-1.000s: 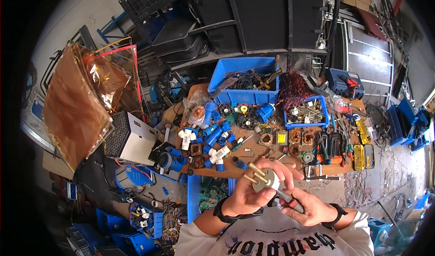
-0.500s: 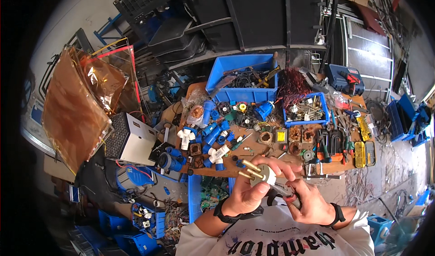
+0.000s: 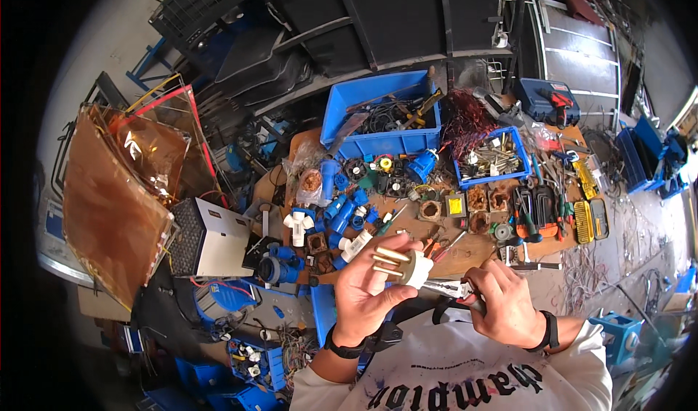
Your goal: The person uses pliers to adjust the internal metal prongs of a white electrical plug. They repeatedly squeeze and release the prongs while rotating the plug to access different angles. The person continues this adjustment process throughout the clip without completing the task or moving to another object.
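Observation:
My left hand (image 3: 355,303) is closed around the rim of a round white industrial plug insert (image 3: 417,270), whose long brass pins point left. In my right hand (image 3: 504,306) is a pair of pliers (image 3: 449,288), its metal jaws pointing left against the rear of the insert. Whether the jaws grip any part there is too small to tell. The fingers cover most of the handles. Both hands are raised in front of my shirt, at the near edge of the wooden bench (image 3: 459,257).
Blue connector housings (image 3: 342,218) and white plastic fittings (image 3: 298,226) crowd the bench's left. Behind stand a large blue crate (image 3: 382,146) of scrap and a small blue tray (image 3: 496,178) of metal pins. Hand tools and a yellow bit case (image 3: 583,220) lie right.
The insert has moved slightly left and up, with my left fingers opened wider along it. The pliers have drawn right, so their jaws show more. The whole view has shifted a little.

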`<state>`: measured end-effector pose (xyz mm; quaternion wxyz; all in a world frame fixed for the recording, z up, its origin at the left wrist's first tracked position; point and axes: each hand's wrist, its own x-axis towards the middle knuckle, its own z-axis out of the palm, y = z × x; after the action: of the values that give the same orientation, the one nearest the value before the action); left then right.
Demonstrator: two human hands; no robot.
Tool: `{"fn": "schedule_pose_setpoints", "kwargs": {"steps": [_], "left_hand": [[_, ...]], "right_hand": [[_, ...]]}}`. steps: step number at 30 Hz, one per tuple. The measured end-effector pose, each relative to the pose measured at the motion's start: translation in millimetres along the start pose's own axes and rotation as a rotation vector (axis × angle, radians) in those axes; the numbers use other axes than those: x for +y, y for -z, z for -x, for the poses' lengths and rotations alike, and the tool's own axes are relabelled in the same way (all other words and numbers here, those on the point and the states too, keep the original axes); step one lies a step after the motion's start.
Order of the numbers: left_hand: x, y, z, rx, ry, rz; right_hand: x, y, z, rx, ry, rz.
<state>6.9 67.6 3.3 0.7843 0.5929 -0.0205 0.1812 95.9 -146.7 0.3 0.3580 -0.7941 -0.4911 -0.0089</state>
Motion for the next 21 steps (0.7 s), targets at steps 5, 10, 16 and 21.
{"fn": "schedule_pose_setpoints", "kwargs": {"steps": [5,10,16,21], "left_hand": [[6,30,-3,0.062,0.034,0.131],[8,67,-8,0.029,0.041,0.206],[2,103,-18,-0.043,-0.014,0.39],[4,111,-26,0.075,0.013,0.249]], "right_hand": [[-17,-16,-21,-0.019,0.006,0.03],[-37,-35,-41,-0.036,-0.025,0.054],[-60,-50,-66,-0.042,-0.094,0.132],[-78,-60,-81,-0.028,-0.194,0.213]]}}
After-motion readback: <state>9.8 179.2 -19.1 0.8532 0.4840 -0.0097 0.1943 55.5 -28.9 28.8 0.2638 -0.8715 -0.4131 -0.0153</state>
